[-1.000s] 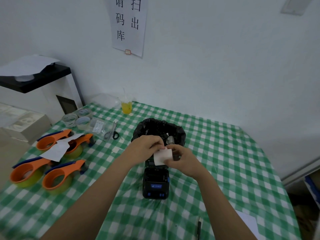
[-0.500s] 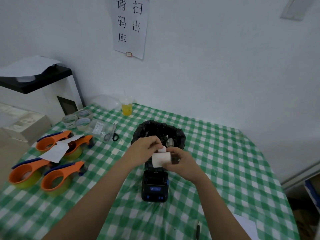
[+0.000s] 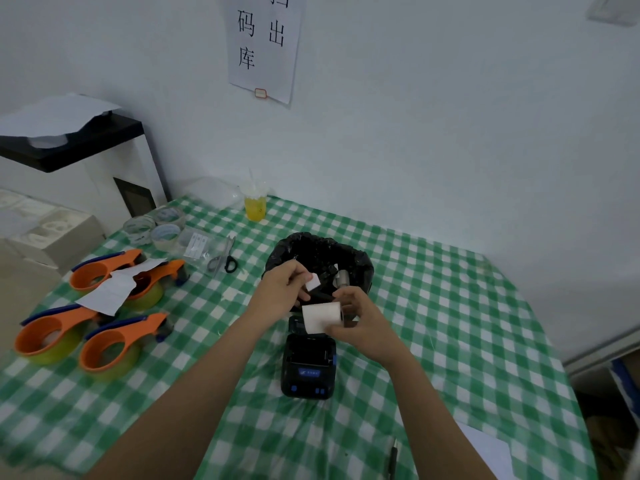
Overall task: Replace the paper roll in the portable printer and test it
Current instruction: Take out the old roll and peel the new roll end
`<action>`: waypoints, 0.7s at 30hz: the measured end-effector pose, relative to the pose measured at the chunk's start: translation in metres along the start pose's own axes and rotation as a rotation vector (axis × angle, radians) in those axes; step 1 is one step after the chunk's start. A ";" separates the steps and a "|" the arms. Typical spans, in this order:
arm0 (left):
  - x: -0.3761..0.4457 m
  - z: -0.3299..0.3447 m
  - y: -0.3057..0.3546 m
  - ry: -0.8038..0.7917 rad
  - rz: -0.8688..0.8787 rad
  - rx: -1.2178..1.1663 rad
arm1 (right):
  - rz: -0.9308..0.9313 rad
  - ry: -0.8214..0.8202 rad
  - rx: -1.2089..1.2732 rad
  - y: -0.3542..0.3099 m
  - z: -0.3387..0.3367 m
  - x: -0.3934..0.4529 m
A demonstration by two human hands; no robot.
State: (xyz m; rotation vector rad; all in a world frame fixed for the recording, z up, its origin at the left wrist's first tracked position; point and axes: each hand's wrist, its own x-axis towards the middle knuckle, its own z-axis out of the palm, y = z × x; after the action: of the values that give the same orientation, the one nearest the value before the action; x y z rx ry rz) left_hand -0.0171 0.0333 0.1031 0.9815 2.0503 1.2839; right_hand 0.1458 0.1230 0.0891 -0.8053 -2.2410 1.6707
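Note:
A black portable printer (image 3: 309, 367) with blue buttons lies on the green checked tablecloth (image 3: 433, 323), its lid open at the far end. Just above it my right hand (image 3: 360, 318) grips a white paper roll (image 3: 321, 317). My left hand (image 3: 285, 289) pinches a small torn scrap of white paper (image 3: 314, 282) over the black-lined bin (image 3: 320, 252) behind the printer. The two hands are a little apart.
Several orange tape dispensers (image 3: 104, 344) and a paper slip (image 3: 110, 294) lie at the left. Scissors (image 3: 223, 259), tape rolls (image 3: 157, 226) and a yellow drink cup (image 3: 255, 206) sit further back. A pen (image 3: 393, 459) and white sheet (image 3: 488, 452) lie near the front right.
My left hand has torn a small piece off the roll's end and lifted it toward the bin. My right hand has kept the roll above the printer.

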 end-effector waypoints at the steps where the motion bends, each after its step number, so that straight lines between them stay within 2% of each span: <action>1: 0.005 0.002 -0.004 0.034 -0.013 0.000 | 0.011 0.013 0.000 0.002 0.000 0.001; 5: 0.033 0.011 -0.016 0.109 0.033 0.193 | 0.090 0.130 0.018 0.014 -0.004 0.011; 10: 0.079 0.027 -0.024 0.153 -0.049 0.282 | 0.172 0.240 0.010 0.033 -0.011 0.023; 17: 0.128 0.040 -0.037 0.130 -0.051 0.247 | 0.209 0.276 0.017 0.050 -0.022 0.043; 21: 0.144 0.044 -0.050 0.016 -0.076 0.294 | 0.198 0.282 0.016 0.053 -0.025 0.055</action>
State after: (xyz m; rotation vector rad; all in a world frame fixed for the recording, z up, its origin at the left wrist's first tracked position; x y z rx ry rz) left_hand -0.0854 0.1572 0.0312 1.0098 2.3102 0.9714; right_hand 0.1285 0.1843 0.0404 -1.2098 -2.0079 1.5388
